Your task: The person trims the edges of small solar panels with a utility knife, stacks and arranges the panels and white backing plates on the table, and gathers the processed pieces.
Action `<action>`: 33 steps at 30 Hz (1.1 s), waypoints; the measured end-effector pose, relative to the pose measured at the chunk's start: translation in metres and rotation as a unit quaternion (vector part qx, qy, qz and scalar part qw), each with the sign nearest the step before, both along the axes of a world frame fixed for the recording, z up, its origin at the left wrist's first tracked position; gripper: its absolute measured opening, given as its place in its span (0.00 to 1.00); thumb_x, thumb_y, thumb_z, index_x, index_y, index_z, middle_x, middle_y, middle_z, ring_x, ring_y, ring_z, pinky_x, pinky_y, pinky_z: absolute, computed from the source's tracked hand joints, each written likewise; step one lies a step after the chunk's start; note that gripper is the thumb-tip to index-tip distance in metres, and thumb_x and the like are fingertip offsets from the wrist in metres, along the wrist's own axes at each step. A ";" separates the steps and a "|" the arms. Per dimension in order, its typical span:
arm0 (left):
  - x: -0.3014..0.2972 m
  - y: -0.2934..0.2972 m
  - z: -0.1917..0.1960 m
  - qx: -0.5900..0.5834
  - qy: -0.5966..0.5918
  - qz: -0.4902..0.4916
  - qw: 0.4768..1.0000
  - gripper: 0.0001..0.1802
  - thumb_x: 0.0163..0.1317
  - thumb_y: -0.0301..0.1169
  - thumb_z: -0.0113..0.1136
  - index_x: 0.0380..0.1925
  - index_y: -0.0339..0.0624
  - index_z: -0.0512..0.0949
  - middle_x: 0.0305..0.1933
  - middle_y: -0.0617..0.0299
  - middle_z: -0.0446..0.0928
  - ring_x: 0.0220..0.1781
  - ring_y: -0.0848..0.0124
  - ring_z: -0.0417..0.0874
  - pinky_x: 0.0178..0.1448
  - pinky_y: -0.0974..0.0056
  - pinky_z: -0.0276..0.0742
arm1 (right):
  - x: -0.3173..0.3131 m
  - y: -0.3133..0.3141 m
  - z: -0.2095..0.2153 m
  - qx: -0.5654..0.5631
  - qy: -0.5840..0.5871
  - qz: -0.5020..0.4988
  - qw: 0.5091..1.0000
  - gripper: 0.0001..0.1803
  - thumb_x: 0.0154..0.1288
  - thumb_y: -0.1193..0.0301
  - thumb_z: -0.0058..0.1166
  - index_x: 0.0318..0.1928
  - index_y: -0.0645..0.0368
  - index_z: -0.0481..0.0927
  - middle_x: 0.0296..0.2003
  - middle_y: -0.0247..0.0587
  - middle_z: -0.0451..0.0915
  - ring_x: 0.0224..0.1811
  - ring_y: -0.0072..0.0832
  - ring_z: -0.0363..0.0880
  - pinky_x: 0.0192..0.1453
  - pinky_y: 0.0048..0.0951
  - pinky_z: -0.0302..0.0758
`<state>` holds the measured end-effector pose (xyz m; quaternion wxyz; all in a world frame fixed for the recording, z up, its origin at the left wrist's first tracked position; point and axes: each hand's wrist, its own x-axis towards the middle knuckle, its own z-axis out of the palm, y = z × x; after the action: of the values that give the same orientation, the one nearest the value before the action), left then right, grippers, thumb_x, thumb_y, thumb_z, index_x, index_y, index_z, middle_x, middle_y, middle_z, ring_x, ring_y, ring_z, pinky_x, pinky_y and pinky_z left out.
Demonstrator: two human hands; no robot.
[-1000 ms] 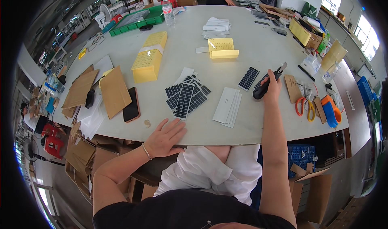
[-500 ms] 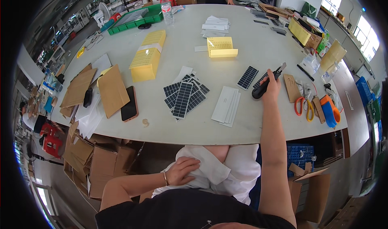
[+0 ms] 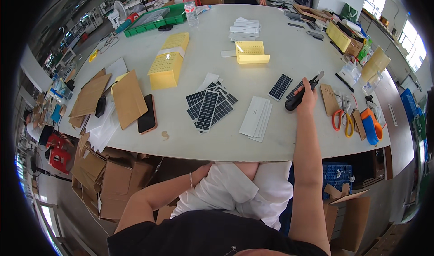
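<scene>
My right hand (image 3: pixel 308 97) is closed round a black utility knife (image 3: pixel 294 103), its blade end pointing away to the right. Beneath the knife lies a small dark solar panel (image 3: pixel 294 90), partly covered by it; another solar panel (image 3: pixel 280 87) is just to the left. Further left, several more solar panels (image 3: pixel 208 107) are fanned out in an overlapping pile. White strips (image 3: pixel 254 118) lie stacked between that pile and my right hand. My left hand (image 3: pixel 203 171) rests by my lap at the table's front edge, its fingers hidden.
Scissors (image 3: pixel 337 119), an orange and blue tape dispenser (image 3: pixel 371 128) and cardboard pieces (image 3: pixel 328 99) lie at the right. A phone (image 3: pixel 147 116) and cardboard (image 3: pixel 129 100) are at the left. Yellow folded cards (image 3: pixel 169 61), a bottle (image 3: pixel 191 11) and a green tray (image 3: pixel 156 23) stand farther back.
My left hand has slid from on top of my lap up towards the table edge, its fingers going out of sight. The right hand keeps hold of the knife over the panel.
</scene>
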<state>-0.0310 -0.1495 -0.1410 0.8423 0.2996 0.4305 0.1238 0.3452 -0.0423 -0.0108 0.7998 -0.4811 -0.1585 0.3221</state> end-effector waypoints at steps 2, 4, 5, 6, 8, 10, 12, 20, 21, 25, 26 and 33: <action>0.052 0.001 0.001 0.004 0.000 0.003 1.000 0.34 0.58 0.45 0.53 0.58 0.30 0.64 0.57 0.49 0.70 0.56 0.67 0.73 0.60 0.67 0.65 | -0.004 0.002 0.002 0.002 0.000 0.004 1.000 0.13 0.54 0.67 0.60 0.31 0.57 0.69 0.17 0.34 0.69 0.16 0.24 0.68 0.22 0.25 0.68; 0.059 0.006 0.002 0.006 0.002 -0.002 1.000 0.33 0.58 0.45 0.53 0.57 0.30 0.64 0.57 0.49 0.70 0.55 0.67 0.73 0.60 0.67 0.65 | -0.001 0.000 0.002 0.002 0.001 0.000 1.000 0.13 0.54 0.66 0.61 0.31 0.57 0.69 0.17 0.34 0.69 0.16 0.24 0.68 0.22 0.25 0.68; 0.058 -0.005 -0.002 0.008 0.003 -0.003 1.000 0.33 0.58 0.45 0.53 0.57 0.30 0.64 0.57 0.49 0.70 0.55 0.67 0.73 0.59 0.67 0.65 | -0.001 0.000 0.002 0.003 0.003 0.001 1.000 0.13 0.54 0.66 0.61 0.31 0.57 0.69 0.17 0.34 0.69 0.16 0.24 0.68 0.22 0.25 0.68; 0.064 -0.004 -0.004 0.009 0.004 -0.005 1.000 0.33 0.58 0.45 0.53 0.57 0.30 0.65 0.57 0.49 0.70 0.55 0.67 0.73 0.59 0.67 0.65 | -0.001 0.000 0.002 0.004 0.006 0.002 1.000 0.13 0.54 0.66 0.61 0.31 0.57 0.69 0.17 0.34 0.69 0.16 0.24 0.68 0.21 0.25 0.68; 0.070 0.003 -0.003 0.012 0.005 -0.006 1.000 0.33 0.58 0.45 0.53 0.57 0.30 0.65 0.57 0.49 0.70 0.55 0.67 0.73 0.59 0.66 0.65 | -0.003 -0.001 0.004 0.004 0.009 0.002 1.000 0.13 0.53 0.66 0.61 0.31 0.57 0.69 0.17 0.33 0.69 0.16 0.24 0.68 0.22 0.25 0.68; 0.066 0.000 -0.004 0.014 0.007 -0.007 1.000 0.33 0.58 0.44 0.53 0.57 0.30 0.65 0.56 0.49 0.71 0.55 0.67 0.73 0.59 0.66 0.66 | -0.003 -0.001 0.005 0.004 0.014 0.002 1.000 0.14 0.53 0.66 0.61 0.31 0.57 0.69 0.17 0.33 0.69 0.16 0.24 0.68 0.22 0.25 0.68; 0.066 -0.001 -0.008 0.016 0.010 -0.009 1.000 0.33 0.58 0.44 0.53 0.57 0.30 0.65 0.56 0.49 0.71 0.55 0.67 0.73 0.59 0.66 0.66 | -0.003 -0.002 0.005 0.003 0.017 -0.002 1.000 0.13 0.53 0.66 0.61 0.31 0.57 0.69 0.17 0.33 0.69 0.16 0.24 0.68 0.22 0.25 0.68; 0.053 0.004 -0.012 0.027 0.019 -0.013 0.999 0.32 0.58 0.44 0.53 0.56 0.31 0.66 0.55 0.49 0.71 0.54 0.67 0.73 0.59 0.66 0.66 | -0.002 -0.001 0.004 0.001 0.014 0.004 1.000 0.13 0.56 0.68 0.59 0.35 0.57 0.69 0.17 0.33 0.69 0.16 0.23 0.68 0.22 0.25 0.69; 0.051 0.001 -0.014 0.028 0.021 -0.013 0.999 0.32 0.58 0.44 0.53 0.56 0.31 0.66 0.55 0.49 0.71 0.54 0.67 0.74 0.58 0.66 0.66 | -0.002 -0.001 0.004 0.002 0.013 0.004 1.000 0.13 0.56 0.67 0.59 0.35 0.57 0.69 0.17 0.33 0.69 0.16 0.23 0.68 0.22 0.25 0.69; 0.046 -0.003 -0.019 0.032 0.025 -0.015 0.999 0.31 0.58 0.44 0.53 0.55 0.31 0.66 0.55 0.49 0.72 0.54 0.67 0.74 0.58 0.66 0.66 | -0.002 -0.001 0.003 0.004 0.015 -0.002 1.000 0.14 0.53 0.66 0.62 0.33 0.56 0.70 0.17 0.33 0.69 0.16 0.23 0.68 0.21 0.24 0.68; 0.044 -0.004 -0.020 0.033 0.026 -0.016 0.999 0.31 0.58 0.44 0.53 0.55 0.31 0.66 0.55 0.50 0.72 0.53 0.67 0.74 0.58 0.66 0.66 | -0.001 -0.001 0.002 0.006 0.015 0.000 1.000 0.14 0.53 0.66 0.62 0.33 0.57 0.70 0.17 0.33 0.70 0.16 0.23 0.69 0.21 0.24 0.68; 0.057 0.000 -0.025 0.036 0.034 -0.015 0.999 0.31 0.58 0.43 0.53 0.54 0.31 0.67 0.54 0.50 0.72 0.53 0.67 0.74 0.58 0.66 0.67 | 0.000 0.003 0.000 0.003 0.006 0.002 1.000 0.14 0.55 0.67 0.61 0.35 0.58 0.70 0.17 0.33 0.70 0.16 0.23 0.68 0.22 0.24 0.69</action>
<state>0.0262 -0.1495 -0.1659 0.8178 0.3401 0.4494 0.1164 0.3452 -0.0392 -0.0109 0.8015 -0.4763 -0.1554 0.3265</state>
